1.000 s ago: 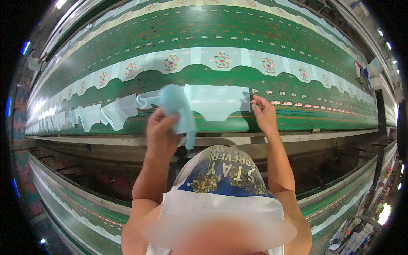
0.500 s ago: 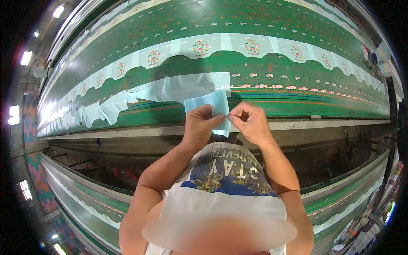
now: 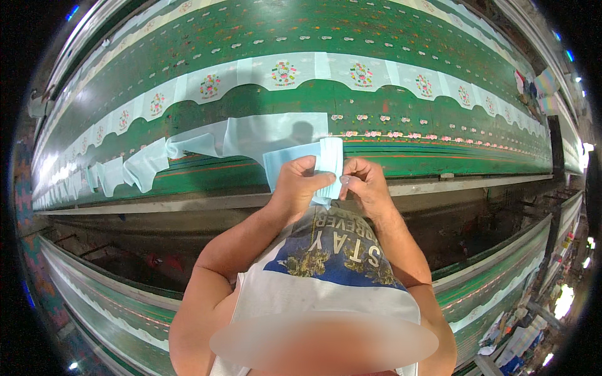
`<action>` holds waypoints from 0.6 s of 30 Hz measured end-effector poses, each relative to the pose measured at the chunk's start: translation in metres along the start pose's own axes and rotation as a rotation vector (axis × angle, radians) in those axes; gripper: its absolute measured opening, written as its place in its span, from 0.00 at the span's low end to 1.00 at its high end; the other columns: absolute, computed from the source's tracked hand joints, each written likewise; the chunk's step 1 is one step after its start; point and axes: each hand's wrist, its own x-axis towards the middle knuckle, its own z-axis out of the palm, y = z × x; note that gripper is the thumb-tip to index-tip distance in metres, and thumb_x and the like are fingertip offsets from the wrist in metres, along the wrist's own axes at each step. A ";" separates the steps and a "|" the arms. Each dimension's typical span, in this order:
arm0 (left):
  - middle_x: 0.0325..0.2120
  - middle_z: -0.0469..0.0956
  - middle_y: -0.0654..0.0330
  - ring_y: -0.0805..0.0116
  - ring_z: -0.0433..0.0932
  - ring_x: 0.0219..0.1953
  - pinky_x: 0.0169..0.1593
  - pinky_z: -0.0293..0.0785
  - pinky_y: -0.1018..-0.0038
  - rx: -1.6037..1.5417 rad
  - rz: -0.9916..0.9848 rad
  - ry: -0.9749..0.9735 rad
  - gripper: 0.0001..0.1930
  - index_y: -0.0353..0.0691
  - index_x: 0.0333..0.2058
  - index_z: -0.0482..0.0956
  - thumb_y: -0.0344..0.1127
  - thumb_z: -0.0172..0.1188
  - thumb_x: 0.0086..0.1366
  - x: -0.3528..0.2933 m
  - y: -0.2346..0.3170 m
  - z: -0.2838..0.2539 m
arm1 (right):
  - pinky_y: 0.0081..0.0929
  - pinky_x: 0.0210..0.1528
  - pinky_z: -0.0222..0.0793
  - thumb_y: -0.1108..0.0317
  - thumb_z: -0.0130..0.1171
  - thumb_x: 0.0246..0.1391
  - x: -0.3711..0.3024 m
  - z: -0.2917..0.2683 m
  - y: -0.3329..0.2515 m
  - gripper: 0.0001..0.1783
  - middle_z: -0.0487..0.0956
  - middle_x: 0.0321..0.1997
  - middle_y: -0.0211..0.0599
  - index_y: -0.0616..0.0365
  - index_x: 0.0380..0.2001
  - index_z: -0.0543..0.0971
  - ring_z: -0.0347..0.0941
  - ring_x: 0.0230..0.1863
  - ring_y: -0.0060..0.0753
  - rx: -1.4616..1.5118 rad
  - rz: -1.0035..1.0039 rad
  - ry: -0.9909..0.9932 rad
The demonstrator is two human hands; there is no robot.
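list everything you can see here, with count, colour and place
printing table: one, long, green, running across in front of the person
pale panels with flower motifs: a row, white-blue, along the upper table
plain cloth pieces: a trailing row, light blue, left to centre of the table
folded cloth piece: one, light blue, held up at the table edge
second green table: one, lower right
left hand: grip on the folded cloth piece
right hand: pinching its edge

A pale blue cloth piece (image 3: 326, 160) is showing plain. The long green printing table (image 3: 401, 119) is bearing white scalloped panels (image 3: 285, 72) with red-green floral medallions
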 end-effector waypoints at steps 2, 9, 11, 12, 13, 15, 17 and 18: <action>0.38 0.84 0.54 0.68 0.84 0.36 0.42 0.82 0.69 -0.105 -0.018 -0.046 0.11 0.29 0.46 0.80 0.21 0.63 0.64 0.000 0.002 -0.004 | 0.22 0.28 0.75 0.75 0.62 0.57 0.001 0.003 0.005 0.04 0.80 0.28 0.32 0.61 0.30 0.77 0.78 0.25 0.22 0.107 0.032 0.016; 0.40 0.84 0.53 0.63 0.85 0.41 0.48 0.82 0.64 -0.282 0.014 -0.011 0.17 0.29 0.49 0.79 0.22 0.63 0.60 0.005 0.009 -0.025 | 0.24 0.30 0.76 0.77 0.59 0.54 0.009 -0.002 0.005 0.01 0.80 0.31 0.34 0.61 0.29 0.77 0.78 0.27 0.25 0.131 0.018 0.178; 0.40 0.84 0.52 0.61 0.85 0.41 0.49 0.81 0.63 -0.316 0.044 0.015 0.21 0.30 0.50 0.79 0.25 0.64 0.56 -0.001 0.020 -0.039 | 0.25 0.32 0.75 0.79 0.57 0.50 0.012 -0.023 0.006 0.04 0.79 0.33 0.34 0.59 0.28 0.76 0.76 0.29 0.24 -0.070 -0.077 0.333; 0.40 0.84 0.52 0.60 0.85 0.41 0.49 0.81 0.63 -0.327 0.046 0.017 0.23 0.30 0.50 0.79 0.28 0.64 0.54 -0.007 0.031 -0.049 | 0.23 0.32 0.72 0.80 0.58 0.50 0.012 -0.050 0.009 0.05 0.79 0.33 0.32 0.57 0.27 0.76 0.72 0.29 0.22 -0.099 -0.156 0.431; 0.40 0.84 0.52 0.59 0.85 0.41 0.50 0.81 0.62 -0.339 0.051 0.020 0.25 0.30 0.51 0.79 0.30 0.64 0.51 -0.013 0.041 -0.058 | 0.22 0.33 0.69 0.82 0.58 0.49 0.009 -0.080 0.008 0.07 0.79 0.33 0.30 0.56 0.27 0.76 0.70 0.29 0.20 -0.215 -0.257 0.538; 0.40 0.82 0.52 0.61 0.84 0.38 0.45 0.82 0.67 -0.382 0.146 0.088 0.32 0.26 0.52 0.76 0.31 0.61 0.45 -0.025 0.060 -0.070 | 0.20 0.35 0.68 0.83 0.57 0.51 -0.001 -0.112 -0.024 0.07 0.78 0.31 0.27 0.56 0.28 0.77 0.70 0.31 0.18 -0.578 -0.367 0.771; 0.41 0.82 0.52 0.61 0.84 0.38 0.44 0.82 0.67 -0.396 0.218 0.016 0.33 0.26 0.55 0.74 0.34 0.59 0.47 -0.036 0.082 -0.084 | 0.20 0.41 0.71 0.82 0.58 0.56 -0.015 -0.122 -0.067 0.06 0.81 0.35 0.29 0.60 0.34 0.80 0.74 0.36 0.19 -0.643 -0.570 0.921; 0.42 0.81 0.51 0.60 0.84 0.39 0.45 0.82 0.67 -0.422 0.264 0.008 0.33 0.27 0.56 0.73 0.35 0.57 0.49 -0.037 0.081 -0.097 | 0.22 0.44 0.73 0.82 0.58 0.59 -0.022 -0.122 -0.089 0.06 0.82 0.38 0.31 0.62 0.37 0.81 0.76 0.38 0.21 -0.731 -0.640 0.981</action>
